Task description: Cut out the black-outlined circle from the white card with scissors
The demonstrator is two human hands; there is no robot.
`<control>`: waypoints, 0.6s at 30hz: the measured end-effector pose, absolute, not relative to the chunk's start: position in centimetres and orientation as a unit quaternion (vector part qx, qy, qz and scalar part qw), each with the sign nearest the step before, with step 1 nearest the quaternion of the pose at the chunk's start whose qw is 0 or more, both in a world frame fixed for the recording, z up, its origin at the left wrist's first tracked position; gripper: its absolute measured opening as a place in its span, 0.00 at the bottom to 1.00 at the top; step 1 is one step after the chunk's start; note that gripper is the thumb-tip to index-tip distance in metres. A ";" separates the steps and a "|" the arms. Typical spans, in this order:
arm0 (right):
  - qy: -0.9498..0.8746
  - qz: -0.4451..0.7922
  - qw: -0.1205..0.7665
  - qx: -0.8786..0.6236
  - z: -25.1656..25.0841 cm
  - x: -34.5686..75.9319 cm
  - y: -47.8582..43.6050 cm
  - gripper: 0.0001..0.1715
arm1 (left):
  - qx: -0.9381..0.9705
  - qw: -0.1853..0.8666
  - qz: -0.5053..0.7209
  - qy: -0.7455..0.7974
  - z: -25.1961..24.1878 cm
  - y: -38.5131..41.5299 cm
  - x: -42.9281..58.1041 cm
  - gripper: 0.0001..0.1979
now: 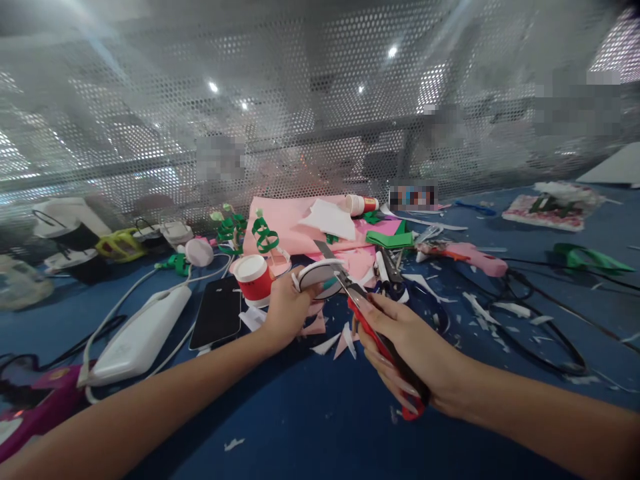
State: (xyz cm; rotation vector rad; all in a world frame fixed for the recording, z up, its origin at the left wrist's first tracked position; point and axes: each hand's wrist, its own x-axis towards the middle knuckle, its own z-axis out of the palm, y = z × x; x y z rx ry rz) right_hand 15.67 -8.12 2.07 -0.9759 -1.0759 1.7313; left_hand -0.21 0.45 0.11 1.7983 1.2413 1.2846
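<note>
My left hand (290, 307) grips a round white-rimmed paper piece (325, 272) that looks like the top part of a paper cup; its inside shows grey. In my right hand (407, 337) are scissors (354, 288) with red and black handles. Their metal blades are spread and meet the rim of the paper piece at its right side. Beside my left hand stands a red and white paper cup (250, 277). White and pink paper scraps (345, 341) lie on the blue surface below the hands.
To the left are a black-screened phone (217, 312) and a white power bank (143, 333) with cables. Pink paper (280, 217), stacked cups (361, 205) and green curled strips (265, 237) lie behind. A pink glue gun (475, 259) rests to the right, before a perforated metal screen (320, 100).
</note>
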 end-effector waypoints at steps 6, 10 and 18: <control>-0.425 0.695 0.425 -0.394 1.9 15.6 -8.4 0.11 | 0.676 0.308 0.483 0.464 0.0 0.3 -0.3 0.08; -0.417 0.697 0.428 -0.398 1.9 15.6 -8.6 0.10 | 0.732 0.223 0.447 0.464 0.1 -0.3 -0.5 0.04; -0.427 0.694 0.426 -0.394 1.9 15.6 -8.4 0.11 | 0.690 0.298 0.486 0.445 0.1 0.1 0.0 0.05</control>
